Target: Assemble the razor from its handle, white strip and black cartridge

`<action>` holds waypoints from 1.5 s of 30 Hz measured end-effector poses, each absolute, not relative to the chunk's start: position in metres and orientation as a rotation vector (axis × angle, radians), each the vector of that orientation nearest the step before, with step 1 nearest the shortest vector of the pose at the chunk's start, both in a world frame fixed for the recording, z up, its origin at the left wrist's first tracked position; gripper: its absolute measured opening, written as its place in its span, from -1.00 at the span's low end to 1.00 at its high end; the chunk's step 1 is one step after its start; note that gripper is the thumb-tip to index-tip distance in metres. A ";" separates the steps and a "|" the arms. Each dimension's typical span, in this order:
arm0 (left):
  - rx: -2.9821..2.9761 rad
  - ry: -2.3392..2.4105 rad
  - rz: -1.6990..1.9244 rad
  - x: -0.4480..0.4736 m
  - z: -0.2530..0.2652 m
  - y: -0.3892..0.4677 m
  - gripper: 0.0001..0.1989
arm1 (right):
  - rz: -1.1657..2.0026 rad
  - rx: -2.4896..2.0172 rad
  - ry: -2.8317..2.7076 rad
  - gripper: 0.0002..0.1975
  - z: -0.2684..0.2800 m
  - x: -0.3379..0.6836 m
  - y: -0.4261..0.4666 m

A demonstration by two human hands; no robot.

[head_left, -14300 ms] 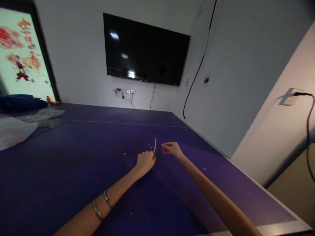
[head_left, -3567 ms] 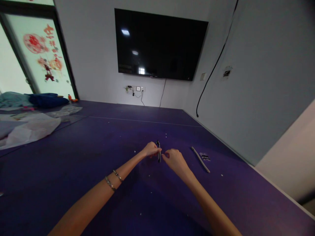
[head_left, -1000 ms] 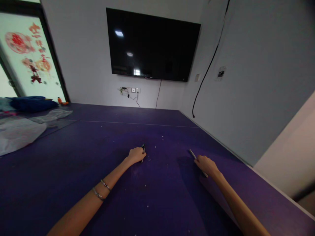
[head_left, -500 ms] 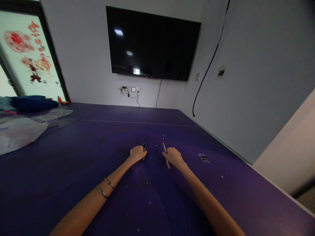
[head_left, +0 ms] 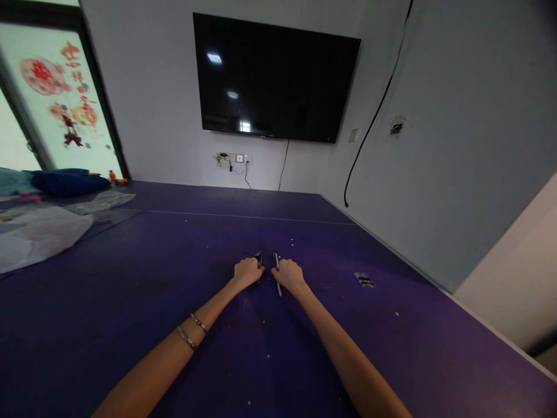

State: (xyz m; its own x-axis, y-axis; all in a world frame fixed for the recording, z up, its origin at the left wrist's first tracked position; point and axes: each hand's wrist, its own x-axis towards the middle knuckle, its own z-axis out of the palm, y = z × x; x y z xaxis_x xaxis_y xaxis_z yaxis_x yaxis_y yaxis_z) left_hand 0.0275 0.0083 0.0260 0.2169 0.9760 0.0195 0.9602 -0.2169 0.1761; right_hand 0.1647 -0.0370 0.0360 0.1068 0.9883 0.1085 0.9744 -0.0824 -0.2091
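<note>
Over the middle of the purple tabletop (head_left: 183, 261) my two hands are close together, with a narrow gap between them. My left hand (head_left: 247, 271) is closed around a small dark object (head_left: 259, 256) with a shiny end; most of it is hidden by the fingers, so its kind cannot be made out. In my right hand (head_left: 289, 275) is a thin whitish pen-like stick (head_left: 279, 287), held near its middle, one end pointing away from me and the other toward me. Small white specks lie around both hands.
A dark, shiny flat packet (head_left: 364, 280) lies to the right. At the far left are crumpled white plastic (head_left: 43, 235), folded dark blue cloth (head_left: 72, 182) and a small orange item (head_left: 114, 177). A black cable (head_left: 369, 128) hangs by the right wall; a television (head_left: 276, 78) is mounted ahead.
My right hand has moved left with the whitish stick, narrowing the gap to my left hand. The left hand keeps its hold on the dark object. The whole view has shifted slightly.
</note>
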 end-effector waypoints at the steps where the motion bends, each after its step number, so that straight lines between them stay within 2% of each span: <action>1: 2.352 1.877 0.192 0.027 0.026 0.008 -0.62 | 0.088 -2.152 -1.953 -0.65 0.036 0.164 -0.036; 10: 2.332 1.874 0.196 0.027 0.024 0.009 -0.61 | 0.093 -2.143 -1.935 -0.65 0.029 0.160 -0.032; 14: 2.329 1.861 0.259 0.026 0.022 0.011 -0.53 | 0.132 -2.107 -1.910 -0.65 0.034 0.173 -0.032; 19: 2.268 1.842 0.414 0.022 0.019 0.018 -0.51 | 0.347 -1.763 -1.988 -0.77 0.047 0.231 -0.031; 21: 2.260 1.836 0.447 0.019 0.019 0.021 -0.54 | 0.336 -1.661 -1.993 -0.79 0.049 0.265 -0.032; 29: 2.227 1.844 0.696 0.010 0.011 0.030 -0.61 | 0.206 -1.735 -1.979 -0.48 0.034 0.411 -0.056; 37: 2.235 1.723 0.964 0.004 0.000 0.037 -0.63 | 0.472 -1.837 -2.028 -0.37 0.031 0.479 -0.084; 45: 2.194 1.704 1.002 0.002 -0.001 0.041 -0.65 | 0.636 -1.754 -1.982 -0.39 0.028 0.480 -0.084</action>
State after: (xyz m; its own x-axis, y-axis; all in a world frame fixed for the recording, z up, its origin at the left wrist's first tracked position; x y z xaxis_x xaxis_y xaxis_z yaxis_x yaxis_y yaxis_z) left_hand 0.0023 0.0407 -0.0007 0.1115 0.9133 0.3917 0.7862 -0.3222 0.5274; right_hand 0.4804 -0.0836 0.0282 -0.1186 0.9929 0.0081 0.8025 0.1006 -0.5881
